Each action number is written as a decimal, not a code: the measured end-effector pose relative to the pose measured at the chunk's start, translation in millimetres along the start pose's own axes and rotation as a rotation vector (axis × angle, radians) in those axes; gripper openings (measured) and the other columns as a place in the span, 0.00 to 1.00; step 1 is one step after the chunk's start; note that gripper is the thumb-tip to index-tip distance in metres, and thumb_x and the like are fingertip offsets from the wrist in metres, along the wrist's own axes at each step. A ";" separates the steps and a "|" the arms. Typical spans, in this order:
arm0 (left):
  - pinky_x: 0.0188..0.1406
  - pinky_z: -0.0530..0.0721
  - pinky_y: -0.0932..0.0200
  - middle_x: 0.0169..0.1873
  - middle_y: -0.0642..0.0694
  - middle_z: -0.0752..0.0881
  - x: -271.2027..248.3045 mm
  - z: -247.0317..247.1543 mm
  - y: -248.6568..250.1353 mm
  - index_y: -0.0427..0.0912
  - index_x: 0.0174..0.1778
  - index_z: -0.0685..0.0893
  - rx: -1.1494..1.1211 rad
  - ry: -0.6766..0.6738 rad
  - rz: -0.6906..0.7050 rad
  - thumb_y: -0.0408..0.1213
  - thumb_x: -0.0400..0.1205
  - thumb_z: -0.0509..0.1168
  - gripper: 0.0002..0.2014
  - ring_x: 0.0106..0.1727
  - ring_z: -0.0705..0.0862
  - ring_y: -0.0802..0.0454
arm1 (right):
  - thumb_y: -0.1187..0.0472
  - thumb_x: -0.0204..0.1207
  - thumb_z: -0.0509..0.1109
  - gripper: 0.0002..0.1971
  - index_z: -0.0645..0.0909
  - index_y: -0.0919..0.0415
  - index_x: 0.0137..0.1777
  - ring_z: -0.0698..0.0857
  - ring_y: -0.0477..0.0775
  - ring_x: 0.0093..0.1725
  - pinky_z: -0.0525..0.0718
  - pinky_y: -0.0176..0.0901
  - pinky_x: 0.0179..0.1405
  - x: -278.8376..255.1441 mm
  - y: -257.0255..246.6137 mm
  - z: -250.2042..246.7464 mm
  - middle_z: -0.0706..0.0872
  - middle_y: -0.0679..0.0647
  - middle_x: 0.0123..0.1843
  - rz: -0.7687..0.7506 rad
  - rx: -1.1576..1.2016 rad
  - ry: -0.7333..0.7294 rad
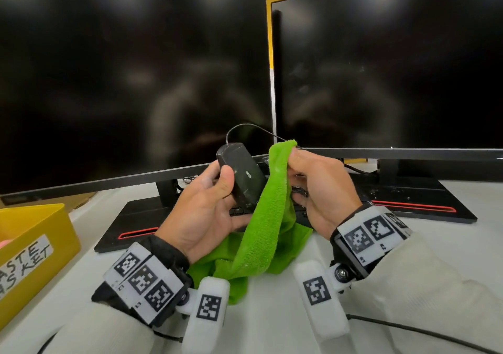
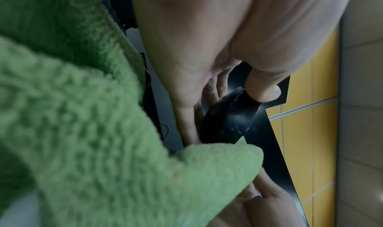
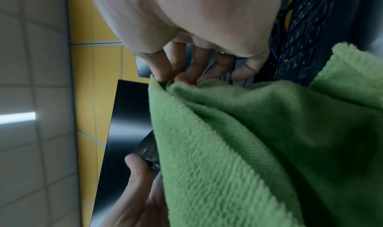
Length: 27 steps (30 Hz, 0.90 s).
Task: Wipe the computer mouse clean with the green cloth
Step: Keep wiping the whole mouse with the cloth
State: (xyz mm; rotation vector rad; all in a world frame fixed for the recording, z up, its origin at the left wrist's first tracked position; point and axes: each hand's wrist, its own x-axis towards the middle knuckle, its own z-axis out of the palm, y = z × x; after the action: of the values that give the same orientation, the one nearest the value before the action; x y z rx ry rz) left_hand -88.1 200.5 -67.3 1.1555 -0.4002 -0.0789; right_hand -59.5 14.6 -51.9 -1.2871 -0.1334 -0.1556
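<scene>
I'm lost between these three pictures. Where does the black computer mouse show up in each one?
Head view: the mouse sits centre, lifted off the desk in the left hand, underside up.
Left wrist view: mouse right of centre, under the thumb, above the green cloth.
Right wrist view: only a dark sliver shows left of the cloth.
Shared landmark: the green cloth, pinched by the right hand.
</scene>
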 end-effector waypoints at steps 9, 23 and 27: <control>0.70 0.84 0.23 0.79 0.40 0.83 -3.6 9.9 -4.8 0.59 0.84 0.75 0.042 -0.136 0.044 0.44 0.87 0.59 0.26 0.79 0.83 0.35 | 0.58 0.62 0.82 0.28 0.89 0.57 0.66 0.91 0.64 0.65 0.88 0.60 0.68 -18.1 1.5 16.2 0.94 0.62 0.61 -0.121 0.128 -0.290; 0.75 0.85 0.36 0.76 0.43 0.87 -1.2 20.4 -13.6 0.52 0.82 0.79 0.079 -0.062 0.003 0.49 0.92 0.56 0.23 0.76 0.85 0.37 | 0.37 0.68 0.80 0.39 0.83 0.82 0.48 0.80 0.57 0.39 0.84 0.56 0.45 -0.5 4.7 13.7 0.86 0.71 0.39 -0.275 0.045 0.034; 0.69 0.88 0.33 0.77 0.40 0.86 -0.4 17.2 -11.2 0.53 0.83 0.78 0.038 -0.055 -0.024 0.48 0.91 0.58 0.23 0.75 0.85 0.39 | 0.66 0.77 0.79 0.11 0.93 0.61 0.59 0.92 0.50 0.51 0.89 0.46 0.58 -8.6 7.9 14.2 0.92 0.55 0.55 -0.435 -0.275 -0.106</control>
State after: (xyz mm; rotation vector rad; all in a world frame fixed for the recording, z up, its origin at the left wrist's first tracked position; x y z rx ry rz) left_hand -92.8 181.0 -71.6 1.1977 -0.4381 -0.1252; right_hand -66.7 30.8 -57.0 -1.5271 -0.4977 -0.4916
